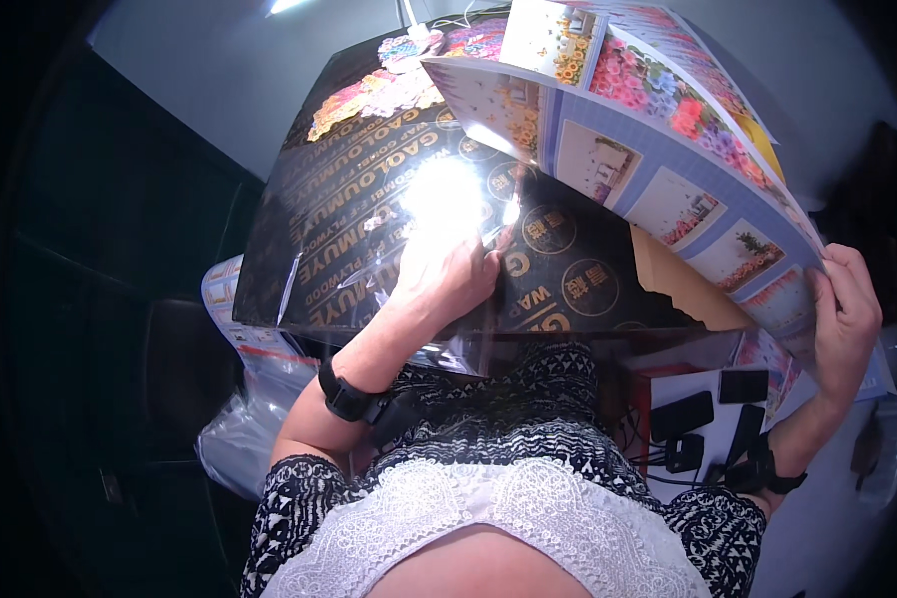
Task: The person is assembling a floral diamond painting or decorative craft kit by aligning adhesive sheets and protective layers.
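My right hand [847,309] grips the near right edge of a large printed sheet [658,149]. The sheet is raised and curved over the table's right side, with flower pictures and framed garden photos on a blue ground. On the black table board [349,239], my left hand [444,274] has its fingers curled at a clear plastic bag [364,284]. Strong glare washes out the fingertips, and the bag's outline is hard to follow. The plastic hangs over the board's near edge.
Colourful flower cutouts [389,85] lie at the far left of the board. Brown paper [668,279] shows under the raised sheet. Below right, black devices and cables [683,419] sit on a white surface. More plastic-wrapped prints [254,399] stand left of the board.
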Available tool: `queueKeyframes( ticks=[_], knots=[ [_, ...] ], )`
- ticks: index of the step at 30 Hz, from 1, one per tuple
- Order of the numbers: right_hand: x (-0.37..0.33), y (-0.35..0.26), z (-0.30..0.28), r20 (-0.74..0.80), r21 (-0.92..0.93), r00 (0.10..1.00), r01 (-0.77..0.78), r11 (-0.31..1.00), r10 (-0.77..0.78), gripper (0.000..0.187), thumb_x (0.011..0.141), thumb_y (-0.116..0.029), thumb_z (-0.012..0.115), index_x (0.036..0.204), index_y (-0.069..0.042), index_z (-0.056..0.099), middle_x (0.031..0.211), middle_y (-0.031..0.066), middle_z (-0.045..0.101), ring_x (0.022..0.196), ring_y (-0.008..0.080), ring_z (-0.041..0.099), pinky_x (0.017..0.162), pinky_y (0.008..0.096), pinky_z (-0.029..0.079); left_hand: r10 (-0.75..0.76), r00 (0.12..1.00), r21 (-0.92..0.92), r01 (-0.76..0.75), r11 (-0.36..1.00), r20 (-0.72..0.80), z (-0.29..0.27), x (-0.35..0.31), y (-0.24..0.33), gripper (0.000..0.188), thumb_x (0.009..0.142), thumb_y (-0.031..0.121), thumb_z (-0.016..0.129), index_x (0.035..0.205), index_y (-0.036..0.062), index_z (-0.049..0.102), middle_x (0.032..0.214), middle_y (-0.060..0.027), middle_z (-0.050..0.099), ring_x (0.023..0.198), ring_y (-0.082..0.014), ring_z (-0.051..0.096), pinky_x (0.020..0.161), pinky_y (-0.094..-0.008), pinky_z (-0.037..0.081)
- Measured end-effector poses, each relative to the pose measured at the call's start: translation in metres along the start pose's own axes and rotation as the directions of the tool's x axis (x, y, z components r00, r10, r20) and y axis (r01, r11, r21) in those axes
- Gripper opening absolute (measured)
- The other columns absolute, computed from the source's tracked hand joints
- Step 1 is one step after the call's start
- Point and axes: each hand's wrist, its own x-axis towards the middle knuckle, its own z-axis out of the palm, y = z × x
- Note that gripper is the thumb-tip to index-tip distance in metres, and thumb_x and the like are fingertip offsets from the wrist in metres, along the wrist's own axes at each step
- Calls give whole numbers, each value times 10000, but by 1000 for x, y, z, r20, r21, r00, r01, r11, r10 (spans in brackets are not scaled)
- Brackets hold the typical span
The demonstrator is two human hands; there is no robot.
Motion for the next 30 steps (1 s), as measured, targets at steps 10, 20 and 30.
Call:
queueKeyframes(
  ticks=[10,20,30],
  knots=[
    [0,0,3,-11,9,1000,16,1000,-16,25,853,50,581,877,52,578,909,86,582,783,177,585,683,273,475,-62,987,-135,82,988,148,11,-4,-16,152,809,104,557,846,-37,599,777,-207,608,767,-364,606,737,-444,483],
    [2,-6,-1,-32,26,999,0,1000,1,59,817,70,590,871,63,569,892,106,571,777,211,583,688,285,468,-306,951,-271,306,913,45,13,-7,-18,225,843,145,528,1008,-8,538,869,-248,623,846,-437,600,753,-475,483],
    [2,-17,-14,-56,0,998,-9,1000,9,69,788,70,612,845,57,576,861,113,580,766,227,575,679,319,461,-295,948,89,307,948,-121,23,0,-2,475,889,439,558,684,25,663,652,-187,637,662,-362,650,672,-445,523]
  ],
)
